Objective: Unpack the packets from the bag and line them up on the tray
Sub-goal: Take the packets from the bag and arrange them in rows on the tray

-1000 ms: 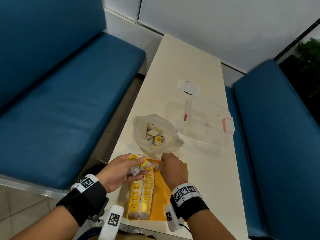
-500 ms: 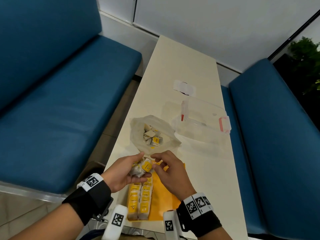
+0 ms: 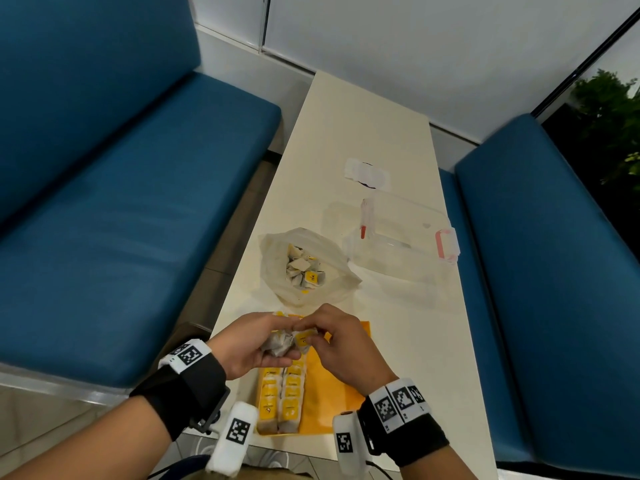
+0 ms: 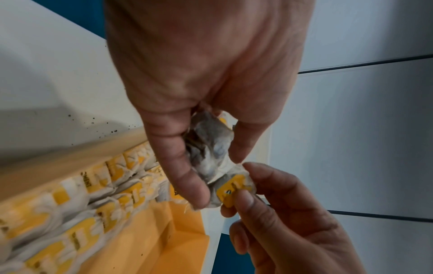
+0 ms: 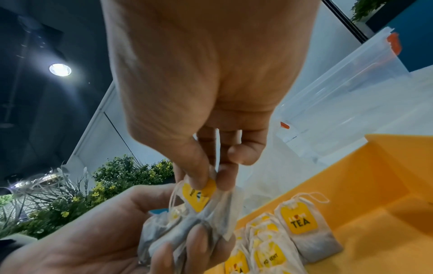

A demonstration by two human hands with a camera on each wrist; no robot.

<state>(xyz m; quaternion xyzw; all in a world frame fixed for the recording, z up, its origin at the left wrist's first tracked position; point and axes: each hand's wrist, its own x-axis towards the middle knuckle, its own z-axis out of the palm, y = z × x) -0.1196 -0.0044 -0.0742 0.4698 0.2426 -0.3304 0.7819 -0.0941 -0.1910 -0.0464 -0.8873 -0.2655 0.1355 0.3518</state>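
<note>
Above yellow tray (image 3: 341, 393), left hand (image 3: 247, 344) cups packets (image 3: 278, 342); right hand (image 3: 341, 344) pinches one.

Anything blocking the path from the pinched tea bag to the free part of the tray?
Nothing visible. The right hand pinches a tea bag from the bunch in the left hand, just above the tray. The two rows fill its left side; the bare orange floor to their right is open.

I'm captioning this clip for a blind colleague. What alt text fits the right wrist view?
The right hand pinches the yellow tag of one tea bag from a bunch of tea bags held in the left hand. Below, more tea bags lie in rows on a yellow tray, with a clear plastic box behind.
</note>
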